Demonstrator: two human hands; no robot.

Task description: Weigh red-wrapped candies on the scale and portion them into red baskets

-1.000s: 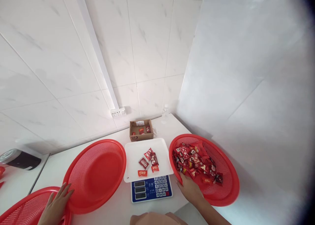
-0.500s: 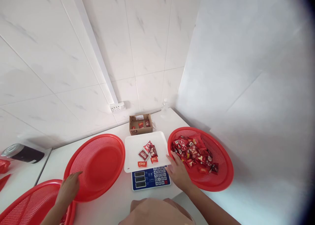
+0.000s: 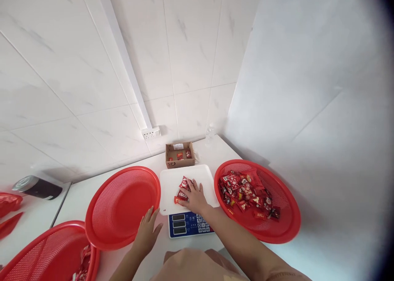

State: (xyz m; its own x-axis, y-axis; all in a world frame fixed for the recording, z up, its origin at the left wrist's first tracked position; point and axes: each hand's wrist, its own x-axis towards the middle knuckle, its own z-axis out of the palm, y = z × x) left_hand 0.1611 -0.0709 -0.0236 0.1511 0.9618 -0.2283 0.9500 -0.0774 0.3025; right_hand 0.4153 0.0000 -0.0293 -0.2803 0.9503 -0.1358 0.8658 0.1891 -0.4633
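My right hand (image 3: pixel 195 197) lies over several red-wrapped candies (image 3: pixel 182 195) on the white pan (image 3: pixel 168 182) of a weighing scale, fingers spread on top of them and partly hiding them. Below the pan sits the scale's blue keypad and display panel (image 3: pixel 180 224), its right part behind my forearm. Fingers apart and holding nothing, my left hand (image 3: pixel 147 231) hovers by the near right rim of a red basket (image 3: pixel 92 215) with no candy in it. On the right, another red basket (image 3: pixel 294 215) holds a heap of wrapped candies (image 3: pixel 246 193).
A third red basket (image 3: pixel 40 242) with a few wrapped packets stands at the lower left. Behind the scale is a small cardboard box (image 3: pixel 181 163) with some candies, beside a clear bottle (image 3: pixel 210 133). A dark cylinder (image 3: pixel 38 187) lies far left. Walls bound the table.
My right hand has moved left from the pan's right edge onto the candies. My left hand has come right, from over the left baskets toward the scale. The view has shifted slightly.
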